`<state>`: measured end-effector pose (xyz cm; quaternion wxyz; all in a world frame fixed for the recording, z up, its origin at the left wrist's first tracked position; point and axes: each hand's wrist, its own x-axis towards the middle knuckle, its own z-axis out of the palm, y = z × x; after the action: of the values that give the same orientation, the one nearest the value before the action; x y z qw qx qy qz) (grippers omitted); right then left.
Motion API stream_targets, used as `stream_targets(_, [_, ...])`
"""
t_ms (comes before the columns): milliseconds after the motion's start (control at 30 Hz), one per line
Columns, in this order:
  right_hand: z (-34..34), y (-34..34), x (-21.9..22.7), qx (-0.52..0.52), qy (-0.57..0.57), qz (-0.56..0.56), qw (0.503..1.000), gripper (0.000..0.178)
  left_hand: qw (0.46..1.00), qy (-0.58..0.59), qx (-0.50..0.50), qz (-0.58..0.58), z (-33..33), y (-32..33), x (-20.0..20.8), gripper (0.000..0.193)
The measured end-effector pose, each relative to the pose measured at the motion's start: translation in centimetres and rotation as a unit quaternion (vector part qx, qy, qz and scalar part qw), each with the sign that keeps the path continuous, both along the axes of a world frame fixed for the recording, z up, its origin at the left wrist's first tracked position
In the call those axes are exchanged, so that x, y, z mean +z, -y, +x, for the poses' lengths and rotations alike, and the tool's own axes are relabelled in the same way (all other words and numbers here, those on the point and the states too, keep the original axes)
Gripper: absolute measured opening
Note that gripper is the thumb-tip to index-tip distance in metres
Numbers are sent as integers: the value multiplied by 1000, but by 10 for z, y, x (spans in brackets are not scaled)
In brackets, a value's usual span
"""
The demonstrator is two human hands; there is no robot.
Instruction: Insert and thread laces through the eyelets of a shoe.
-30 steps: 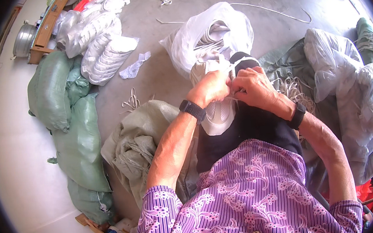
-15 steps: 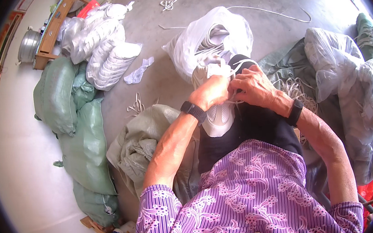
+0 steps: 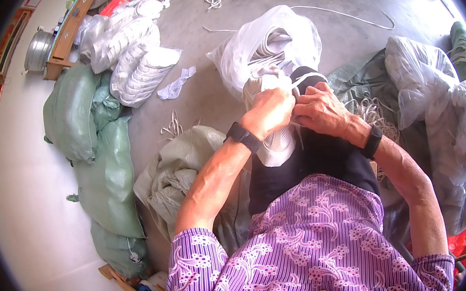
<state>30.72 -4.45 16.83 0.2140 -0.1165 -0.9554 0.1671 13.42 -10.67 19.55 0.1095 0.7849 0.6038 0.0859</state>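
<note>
A white sneaker [image 3: 277, 151] lies on my dark-trousered lap, its toe pointing toward me. My left hand [image 3: 268, 112] rests over its upper with the fingers curled in at the lace openings. Close beside it, my right hand [image 3: 321, 111] is closed, thumb and fingers pinched together on a white shoelace [image 3: 309, 76] that loops above the knuckles. The two hands nearly meet at the shoe's side. My left fingertips are hidden, but they appear closed on the shoelace too. Just beyond the shoe, a white plastic bag [image 3: 230, 51] gapes open with pale shoe parts inside.
Bundled laces [image 3: 371, 114] hang by my right knee, next to plastic-wrapped bundles [image 3: 427, 84]. A beige sack [image 3: 164, 179] slumps at my left; green sacks [image 3: 105, 179] line the wall. Stacked white pieces [image 3: 141, 76] lie far left. Loose cord [image 3: 349, 13] trails over the floor.
My left hand has turned slightly and its fingers are curled more tightly by the lace. The right hand stays pinched close beside it. The whole view has shifted slightly.
</note>
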Motion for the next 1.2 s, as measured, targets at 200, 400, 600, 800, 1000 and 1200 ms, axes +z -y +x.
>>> stream_targets(200, [1, 4, 6, 17, 14, -23, 999, 10, 995, -12, 71, 69, -22, -19, 26, 13])
stream_targets(400, [-16, 1, 11, -97, 28, -235, 967, 17, 932, 290, 185, 117, -9, 4, 2, 16])
stream_targets(600, [-19, -8, 9, -143, -12, -362, 921, 23, 917, 329, 210, 82, -5, -6, -7, 18])
stream_targets(800, [-15, -40, 59, -93, -209, -527, 818, 24, 943, 262, 160, 128, -4, -11, -13, 15])
stream_targets(1000, [-16, -44, 51, -114, -233, -597, 759, 19, 938, 272, 180, 119, 1, -6, -6, 5])
stream_targets(1200, [-14, -44, 46, -109, -255, -671, 688, 23, 944, 229, 157, 178, -7, -6, -18, 9])
